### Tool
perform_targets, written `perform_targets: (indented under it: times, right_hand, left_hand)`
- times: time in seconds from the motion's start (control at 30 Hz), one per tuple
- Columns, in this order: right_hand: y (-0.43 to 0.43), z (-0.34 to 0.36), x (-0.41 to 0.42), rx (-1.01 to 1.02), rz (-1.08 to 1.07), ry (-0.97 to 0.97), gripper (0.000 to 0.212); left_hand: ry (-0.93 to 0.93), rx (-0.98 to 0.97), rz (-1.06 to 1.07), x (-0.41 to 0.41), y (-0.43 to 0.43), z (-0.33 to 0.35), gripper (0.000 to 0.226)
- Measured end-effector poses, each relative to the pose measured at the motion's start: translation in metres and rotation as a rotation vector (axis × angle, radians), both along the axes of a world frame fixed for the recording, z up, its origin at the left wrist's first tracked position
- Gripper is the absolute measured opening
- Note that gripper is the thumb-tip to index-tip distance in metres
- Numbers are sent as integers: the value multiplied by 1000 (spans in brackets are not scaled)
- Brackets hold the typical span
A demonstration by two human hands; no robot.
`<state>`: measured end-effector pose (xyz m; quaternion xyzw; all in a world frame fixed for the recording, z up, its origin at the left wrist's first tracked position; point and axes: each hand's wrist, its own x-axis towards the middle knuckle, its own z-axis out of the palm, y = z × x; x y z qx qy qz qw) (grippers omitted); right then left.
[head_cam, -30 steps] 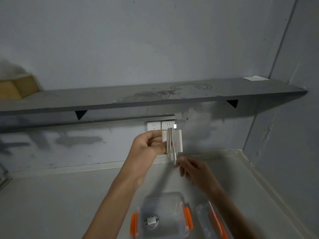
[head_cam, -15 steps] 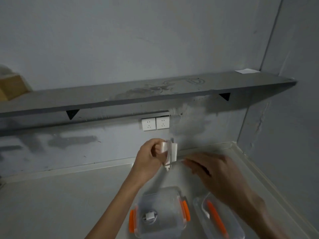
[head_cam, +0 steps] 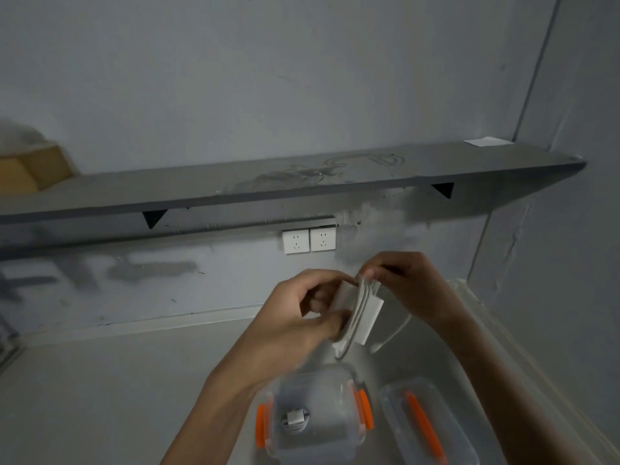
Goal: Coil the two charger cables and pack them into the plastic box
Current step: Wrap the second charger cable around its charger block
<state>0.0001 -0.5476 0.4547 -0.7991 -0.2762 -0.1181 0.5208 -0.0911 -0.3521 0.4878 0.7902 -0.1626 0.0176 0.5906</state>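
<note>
Grey counter (head_cam: 100, 380), charger (head_cam: 360, 313) between hands (head_cam: 302, 317)

Pale counter (head_cam: 100, 397) — clear plastic box (head_cam: 315, 414), lid (head_cam: 429, 427) beside, apparently apart.

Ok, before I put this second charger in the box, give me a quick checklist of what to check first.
1. Left hand holds the charger brick: ok.
2. Cable fully wound: not ok, a loose tail hangs below the right hand.
3. Plastic box open: ok, its lid lies beside it.
4. First coiled charger already inside: ok.
5. Room left in the box: ok, looks so.
6. Tail end tucked: cannot tell.
</note>
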Motion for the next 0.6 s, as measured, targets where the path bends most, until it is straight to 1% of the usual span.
perform_targets:
  times: [0.03,0.07,0.13,0.17,0.23,0.27,0.33,0.4,0.47,0.53,0.6]
  right_hand:
    - [8,-9,0,61,26,86,21]
    - [16,-17,-2,128,51,178,24]
    - [32,-34,-9,215,44,345,19]
    - [39,-42,-15,236,23,410,23]
    - [48,-58,-29,260,-15,467,33]
    - [51,-66,-38,255,-28,461,36]
    - [54,-78,-58,164,-47,388,34]
    - [51,-81,-79,24,-47,321,26]
    - [48,-75,-98,-68,-26,321,18]
    - [40,-61,-110,-173,-28,292,16]
    - [28,-42,-114,-306,-64,139,12]
  left_hand:
    - [45,-62,-12,1,2,0,37]
    - [86,-133,-25,3,4,-2,37]
    - [125,-269,-33,8,8,-8,38]
    - [134,-335,-21,12,8,-12,40]
    - [158,-457,37,22,10,-19,43]
    - [164,-492,82,27,11,-22,43]
    - [145,-468,217,36,14,-25,39]
    - [118,-401,348,46,19,-31,35]
    - [80,-332,461,54,23,-39,34]
    - [28,-198,548,60,26,-49,34]
    - [-9,-74,557,58,26,-56,36]
